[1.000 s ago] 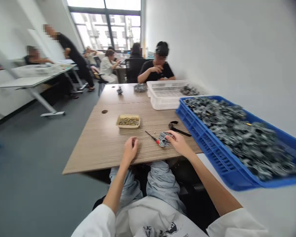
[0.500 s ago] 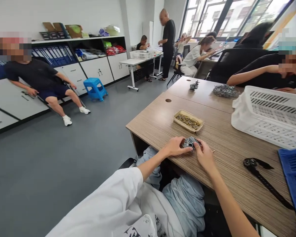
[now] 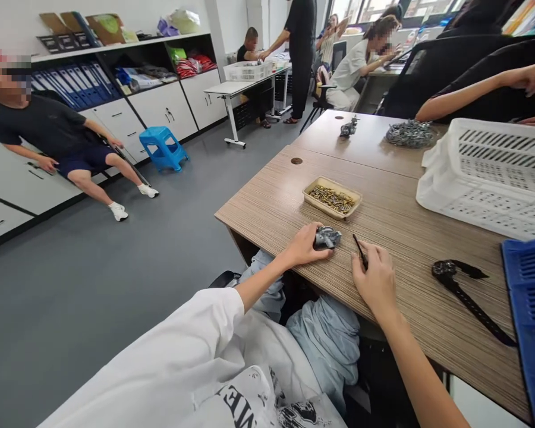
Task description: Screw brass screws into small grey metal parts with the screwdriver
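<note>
- The held metal part (image 3: 327,237) is finished in dull grey; the slim tool (image 3: 360,251) is seen in black.
- The tabletop (image 3: 267,205) is surfaced in brown, streaked with fine wood-grain lines.
- The tray (image 3: 325,208) is coloured cream, its small pieces (image 3: 332,199) toned gold and silver.
- The watch (image 3: 472,300) is clad in black.
- One slotted crate (image 3: 485,190) is moulded in white, the slotted bin (image 3: 524,333) in deep blue.
- The white T-shirt (image 3: 178,351) is printed with black lettering; the trousers (image 3: 325,345) are washed pale blue.
- The stool (image 3: 163,148) is coloured bright blue.
</note>
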A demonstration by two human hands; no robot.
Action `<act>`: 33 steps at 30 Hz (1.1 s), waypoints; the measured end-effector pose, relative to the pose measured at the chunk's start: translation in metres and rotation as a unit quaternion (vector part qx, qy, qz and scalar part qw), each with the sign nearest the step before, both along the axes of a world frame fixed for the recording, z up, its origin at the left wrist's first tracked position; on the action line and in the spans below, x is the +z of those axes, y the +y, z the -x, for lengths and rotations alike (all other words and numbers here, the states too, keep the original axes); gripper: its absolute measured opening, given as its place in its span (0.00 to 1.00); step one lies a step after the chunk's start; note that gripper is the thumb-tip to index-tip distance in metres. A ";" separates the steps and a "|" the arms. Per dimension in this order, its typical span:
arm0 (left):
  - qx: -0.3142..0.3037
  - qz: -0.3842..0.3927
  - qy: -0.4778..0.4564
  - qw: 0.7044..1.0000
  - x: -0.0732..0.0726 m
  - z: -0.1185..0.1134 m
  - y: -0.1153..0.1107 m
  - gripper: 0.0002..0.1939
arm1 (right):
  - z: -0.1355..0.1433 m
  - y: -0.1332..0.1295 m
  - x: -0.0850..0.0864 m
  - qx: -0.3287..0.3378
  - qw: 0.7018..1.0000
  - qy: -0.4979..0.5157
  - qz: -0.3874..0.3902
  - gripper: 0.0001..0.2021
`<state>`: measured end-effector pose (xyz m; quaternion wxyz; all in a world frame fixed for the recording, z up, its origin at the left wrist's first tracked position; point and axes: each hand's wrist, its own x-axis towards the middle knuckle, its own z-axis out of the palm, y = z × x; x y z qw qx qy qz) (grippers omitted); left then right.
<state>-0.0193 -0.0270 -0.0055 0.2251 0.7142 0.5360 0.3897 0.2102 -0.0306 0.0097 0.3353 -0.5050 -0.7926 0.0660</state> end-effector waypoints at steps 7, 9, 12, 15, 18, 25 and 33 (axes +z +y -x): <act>0.030 -0.017 -0.028 0.999 -0.005 0.001 0.004 0.34 | -0.031 -0.022 -0.015 -0.102 0.990 -0.098 -0.003 0.28; 0.030 -0.023 -0.029 0.999 -0.005 0.000 0.004 0.36 | -0.033 -0.021 -0.019 -0.104 0.988 -0.112 0.014 0.28; 0.029 -0.026 -0.032 0.999 -0.005 -0.001 0.001 0.37 | -0.032 -0.018 -0.019 -0.102 0.987 -0.122 0.020 0.25; 0.026 -0.017 -0.036 0.999 0.000 0.000 -0.001 0.34 | -0.032 -0.019 -0.019 -0.100 0.987 -0.125 0.013 0.24; 0.036 -0.027 -0.003 0.999 0.016 0.008 0.009 0.27 | -0.033 -0.021 -0.020 -0.098 0.987 -0.123 0.009 0.22; 0.035 -0.023 0.189 0.981 0.077 0.048 0.109 0.14 | -0.031 -0.022 -0.018 -0.101 0.988 -0.118 0.011 0.20; 0.028 0.103 0.323 0.940 0.093 0.047 0.177 0.12 | -0.030 -0.023 -0.017 -0.101 0.989 -0.106 0.003 0.20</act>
